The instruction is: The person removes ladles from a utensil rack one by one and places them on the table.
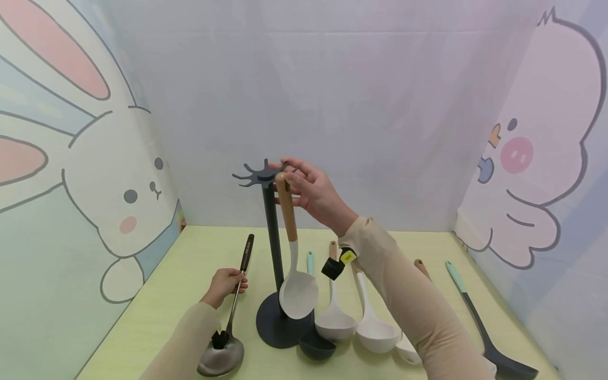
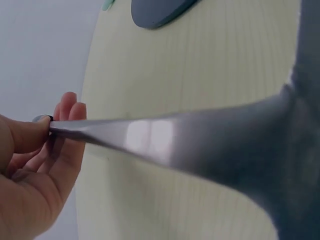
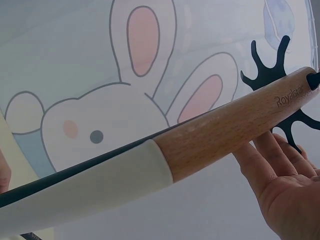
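My right hand point(image 1: 319, 194) holds the top of a white ladle's wooden handle point(image 1: 286, 208), thumb in front and fingers behind, at the crown of a black utensil stand point(image 1: 272, 232). In the right wrist view, a dark hook tip point(image 3: 313, 80) shows at the handle's end hole, and several of my fingers point(image 3: 280, 160) extend behind the wood. The white bowl point(image 1: 299, 295) hangs beside the pole, overlapping the stand's base. My left hand point(image 1: 223, 286) pinches the shaft of a metal ladle point(image 1: 221, 358) just below its dark handle, left of the stand; its bowl points toward me.
Right of the stand lie a black ladle point(image 1: 317, 345), white ladles point(image 1: 335, 324) with wooden handles, and a black turner-like utensil point(image 1: 480, 316) with a mint handle. My right sleeve point(image 1: 413, 301) hides part of them. Printed walls enclose the pale yellow table point(image 1: 157, 295).
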`<state>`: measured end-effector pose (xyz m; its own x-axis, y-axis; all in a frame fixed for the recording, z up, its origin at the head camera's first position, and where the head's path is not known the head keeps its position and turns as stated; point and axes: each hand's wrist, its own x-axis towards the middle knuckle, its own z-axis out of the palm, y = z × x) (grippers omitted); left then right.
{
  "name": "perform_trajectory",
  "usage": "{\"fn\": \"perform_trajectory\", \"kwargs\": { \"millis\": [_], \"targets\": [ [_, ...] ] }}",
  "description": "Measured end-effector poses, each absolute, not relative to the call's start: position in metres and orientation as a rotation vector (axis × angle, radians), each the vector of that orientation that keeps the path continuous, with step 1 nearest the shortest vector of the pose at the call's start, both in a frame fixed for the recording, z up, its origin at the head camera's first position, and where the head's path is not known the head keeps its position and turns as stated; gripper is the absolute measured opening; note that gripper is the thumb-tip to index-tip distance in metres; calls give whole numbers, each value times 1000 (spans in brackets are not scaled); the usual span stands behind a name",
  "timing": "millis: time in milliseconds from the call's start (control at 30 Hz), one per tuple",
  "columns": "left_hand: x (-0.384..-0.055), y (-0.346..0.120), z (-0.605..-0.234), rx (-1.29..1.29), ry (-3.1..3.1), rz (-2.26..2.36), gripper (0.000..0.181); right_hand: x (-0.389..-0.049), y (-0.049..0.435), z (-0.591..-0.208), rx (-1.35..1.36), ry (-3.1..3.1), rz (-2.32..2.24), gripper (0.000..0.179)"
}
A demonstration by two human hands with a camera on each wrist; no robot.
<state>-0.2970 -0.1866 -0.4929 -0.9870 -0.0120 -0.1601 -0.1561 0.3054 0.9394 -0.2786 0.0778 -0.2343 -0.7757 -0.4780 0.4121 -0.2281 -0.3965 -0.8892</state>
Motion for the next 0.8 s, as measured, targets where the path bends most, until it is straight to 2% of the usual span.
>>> {"fn": "perform_trajectory", "kwargs": {
  "millis": [300, 800],
  "targets": [
    [-302, -187, -499, -211, 2458, 1694, 25, -278, 77, -233, -962, 1637, -2291, 47],
    [-306, -192, -511, -271, 2464, 1671, 20, -278, 77, -232, -962, 1629, -2288, 50]
  ]
}}
